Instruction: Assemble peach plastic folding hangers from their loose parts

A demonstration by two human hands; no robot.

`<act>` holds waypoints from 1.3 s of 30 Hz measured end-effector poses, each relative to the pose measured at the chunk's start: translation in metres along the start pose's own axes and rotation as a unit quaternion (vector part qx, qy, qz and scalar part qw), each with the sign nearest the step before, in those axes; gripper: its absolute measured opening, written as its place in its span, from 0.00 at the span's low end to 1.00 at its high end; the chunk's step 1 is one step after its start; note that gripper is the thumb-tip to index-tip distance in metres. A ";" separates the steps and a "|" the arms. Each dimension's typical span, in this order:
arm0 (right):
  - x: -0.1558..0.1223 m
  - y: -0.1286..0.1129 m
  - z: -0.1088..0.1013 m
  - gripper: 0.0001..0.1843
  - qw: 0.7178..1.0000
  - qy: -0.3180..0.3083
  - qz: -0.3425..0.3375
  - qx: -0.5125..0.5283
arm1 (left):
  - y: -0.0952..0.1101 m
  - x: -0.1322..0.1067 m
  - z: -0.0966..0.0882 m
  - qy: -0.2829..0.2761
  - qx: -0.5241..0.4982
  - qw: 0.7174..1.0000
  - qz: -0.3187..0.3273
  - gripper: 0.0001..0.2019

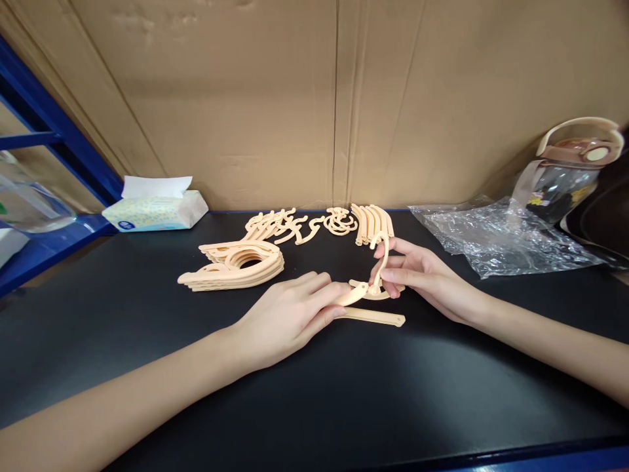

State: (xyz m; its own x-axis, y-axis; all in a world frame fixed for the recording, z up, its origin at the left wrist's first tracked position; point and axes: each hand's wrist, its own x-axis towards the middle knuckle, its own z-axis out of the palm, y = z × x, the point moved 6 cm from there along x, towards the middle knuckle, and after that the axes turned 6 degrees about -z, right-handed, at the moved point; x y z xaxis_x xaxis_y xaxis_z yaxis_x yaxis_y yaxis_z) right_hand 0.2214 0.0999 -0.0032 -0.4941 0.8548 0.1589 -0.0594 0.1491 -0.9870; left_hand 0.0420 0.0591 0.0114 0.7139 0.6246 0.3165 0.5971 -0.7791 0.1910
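Note:
My left hand [289, 314] rests on the black table [314, 393] and pinches the end of a peach plastic hanger arm [354, 294]. A second straight arm [378, 318] lies flat just below it. My right hand [422, 275] is closed on a curved peach hook piece [381, 262] that stands upright and meets the arm at a joint. Behind the hands lie more peach parts: a stack of folded hangers [236, 265], loose hook pieces [280, 226], ring-shaped pieces [340, 221] and a row of curved arms [373, 224].
A tissue pack [154, 210] sits at the back left beside a blue shelf frame [54, 131]. Crumpled clear plastic bags [496, 239] and a lidded water bottle [570, 170] are at the back right. A cardboard wall [314, 98] closes the rear.

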 end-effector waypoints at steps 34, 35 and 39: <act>0.003 0.003 0.001 0.13 1.000 0.027 0.006 -0.005 | 0.007 0.003 -0.006 0.073 0.066 0.994 0.051 0.13; 0.003 0.003 0.001 0.13 1.000 0.029 0.004 -0.009 | 0.007 0.003 -0.006 0.074 0.069 0.994 0.052 0.13; 0.002 0.003 0.002 0.14 1.000 0.025 -0.006 -0.014 | 0.009 0.003 -0.007 0.081 0.093 0.991 0.059 0.12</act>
State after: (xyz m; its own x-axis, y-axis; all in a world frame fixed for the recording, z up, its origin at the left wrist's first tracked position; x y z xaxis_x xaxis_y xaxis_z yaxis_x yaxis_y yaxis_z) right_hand 0.2190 0.1012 -0.0064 -0.4491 0.8767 0.1724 -0.0405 0.1727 -0.9841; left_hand 0.0473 0.0538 0.0208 0.7236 0.5015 0.4743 0.5811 -0.8134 -0.0266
